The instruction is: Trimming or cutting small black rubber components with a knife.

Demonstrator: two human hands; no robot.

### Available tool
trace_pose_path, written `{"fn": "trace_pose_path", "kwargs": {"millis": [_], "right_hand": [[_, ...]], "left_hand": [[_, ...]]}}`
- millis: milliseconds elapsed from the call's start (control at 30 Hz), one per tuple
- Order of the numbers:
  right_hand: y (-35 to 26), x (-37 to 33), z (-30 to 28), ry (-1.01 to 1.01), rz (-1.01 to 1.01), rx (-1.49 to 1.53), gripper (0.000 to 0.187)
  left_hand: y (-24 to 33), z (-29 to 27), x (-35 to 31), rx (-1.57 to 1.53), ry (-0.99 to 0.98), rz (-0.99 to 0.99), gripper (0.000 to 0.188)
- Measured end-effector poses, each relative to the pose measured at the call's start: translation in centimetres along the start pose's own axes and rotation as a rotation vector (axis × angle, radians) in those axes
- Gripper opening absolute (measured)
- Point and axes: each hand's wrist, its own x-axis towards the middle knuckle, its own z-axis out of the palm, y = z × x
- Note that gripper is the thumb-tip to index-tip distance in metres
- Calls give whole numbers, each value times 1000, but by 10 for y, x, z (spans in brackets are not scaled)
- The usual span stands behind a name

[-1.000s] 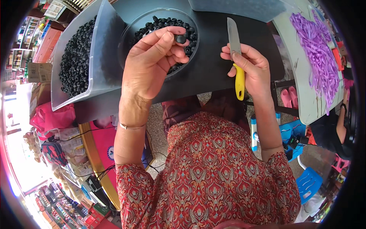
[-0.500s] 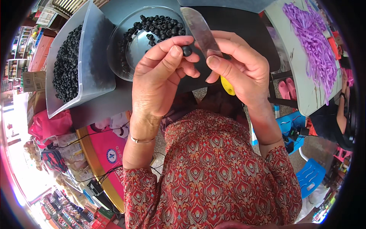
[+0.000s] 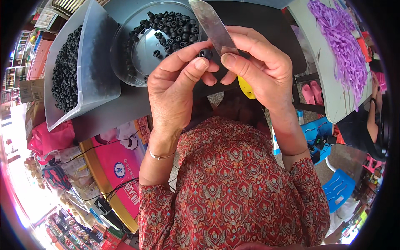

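Observation:
Between the thumb and index finger of my left hand (image 3: 171,93) is a small round black piece (image 3: 205,53) with a dimple or hole showing in its top. My right hand (image 3: 264,75) is closed around a knife (image 3: 213,27), its broad metal blade pointing up and slightly left. A yellow handle end sticks out below that palm. The lower blade, near my right thumb, is close beside the black piece; whether they touch I cannot tell. Just beyond my left hand, a clear round dish (image 3: 118,68) holds many similar black pieces (image 3: 177,31).
A translucent plastic bin (image 3: 100,62) heaped with black pieces stands at the left of the dark table (image 3: 141,100). Purple strips (image 3: 337,46) lie on a pale table (image 3: 339,106) at right. Blue plastic chairs (image 3: 339,189) and pink clogs (image 3: 309,93) are below. Another person's arm (image 3: 373,114) shows far right.
Both hands have shifted slightly, the knife tip moving left and up. The black piece has turned, so its dimpled side shows more. My grips are the same.

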Motion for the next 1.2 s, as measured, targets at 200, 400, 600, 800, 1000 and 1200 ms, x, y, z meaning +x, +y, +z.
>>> {"fn": "trace_pose_path", "kwargs": {"millis": [200, 400, 600, 800, 1000, 1200], "right_hand": [[-14, 0, 0, -95, 101, -36, 23], [-11, 5, -9, -72, 163, 51, 21], [-13, 2, -13, -42, 226, 41, 19], [-12, -3, -6, -8, 116, 2, 19], [-4, 4, -7, 18, 159, -38, 20], [-18, 8, -6, 33, 382, 82, 20]], "left_hand": [[-10, 4, -3, 0, -1, 96, 23], [-16, 2, 1, -56, -155, 134, 22], [-28, 1, 6, -107, -162, 78, 23], [-32, 3, 10, -184, -142, 151, 25], [-32, 0, 13, -201, -193, 122, 26], [-34, -3, 15, -258, -194, 79, 26]]}}
